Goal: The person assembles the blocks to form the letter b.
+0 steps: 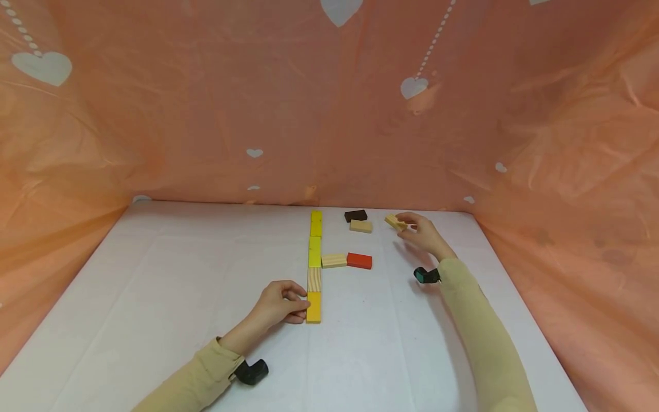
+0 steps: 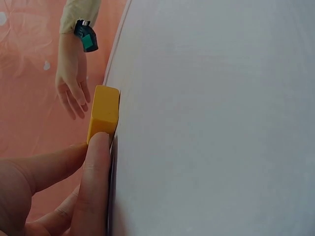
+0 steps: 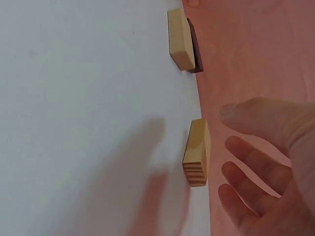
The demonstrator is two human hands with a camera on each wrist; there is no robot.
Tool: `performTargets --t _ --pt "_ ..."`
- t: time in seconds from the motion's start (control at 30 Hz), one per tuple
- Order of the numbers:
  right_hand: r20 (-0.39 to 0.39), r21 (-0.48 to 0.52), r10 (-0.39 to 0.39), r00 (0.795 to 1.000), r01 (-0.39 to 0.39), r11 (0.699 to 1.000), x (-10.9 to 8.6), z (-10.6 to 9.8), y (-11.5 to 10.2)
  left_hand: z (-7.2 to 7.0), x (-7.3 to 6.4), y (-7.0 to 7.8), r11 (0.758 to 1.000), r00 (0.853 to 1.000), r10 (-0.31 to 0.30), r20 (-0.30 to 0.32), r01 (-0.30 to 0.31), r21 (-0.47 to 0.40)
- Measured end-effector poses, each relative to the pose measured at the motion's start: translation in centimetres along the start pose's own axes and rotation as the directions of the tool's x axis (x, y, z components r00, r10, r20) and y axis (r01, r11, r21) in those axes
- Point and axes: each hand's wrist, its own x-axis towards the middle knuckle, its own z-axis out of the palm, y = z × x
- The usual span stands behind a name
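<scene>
My left hand (image 1: 280, 302) has its fingertips against the left side of an orange-yellow wooden block (image 1: 313, 309). That block is the near end of a straight row, continuing away through a striped plain wooden block (image 1: 314, 280) and two bright yellow blocks (image 1: 315, 252). In the left wrist view, two fingertips meet the same block (image 2: 104, 105) at its near part. At the far right, my right hand (image 1: 423, 233) reaches over a plain wooden block (image 1: 394, 222). The right wrist view has this block (image 3: 197, 152) on the table, with the spread thumb and fingers apart from it.
Branching right from the row are a plain wooden block (image 1: 334, 261) and a red block (image 1: 359, 261), end to end. Farther back, a dark brown block (image 1: 356, 216) lies behind another plain block (image 1: 361, 226). Orange cloth (image 1: 231, 114) with hearts hangs around the white table (image 1: 154, 274).
</scene>
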Motion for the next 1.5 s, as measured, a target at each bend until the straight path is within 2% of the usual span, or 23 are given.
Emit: performTargets --t 0.17,0.47,0.7,1.03,1.27,1.5 --pt "-0.003 -0.015 0.036 0.999 -0.036 0.999 0.6 0.2 0.5 0.0 0.0 0.0 1.0 1.0 0.0 0.005 0.0 0.001" --pt "-0.027 0.015 0.156 0.987 -0.155 0.988 1.5 0.6 1.0 0.1 0.1 -0.1 1.0 1.0 0.002 0.006 -0.002 0.0" --pt "-0.065 0.03 0.143 0.988 -0.141 0.99 2.1 1.1 1.7 0.0 0.2 -0.1 1.0 1.0 0.004 -0.004 -0.004 0.008" --pt "-0.096 -0.002 0.166 0.981 -0.167 0.986 2.3 1.7 2.1 0.1 0.1 -0.3 1.0 1.0 0.006 -0.006 -0.006 0.014" --pt "-0.083 0.016 0.193 0.978 -0.193 0.981 2.4 1.7 2.1 0.1 0.1 -0.3 1.0 1.0 0.014 -0.001 -0.014 0.007" --pt "-0.055 -0.011 0.173 0.983 -0.174 0.985 2.1 1.4 1.8 0.1 0.0 -0.2 1.0 1.0 0.002 -0.005 -0.002 0.001"
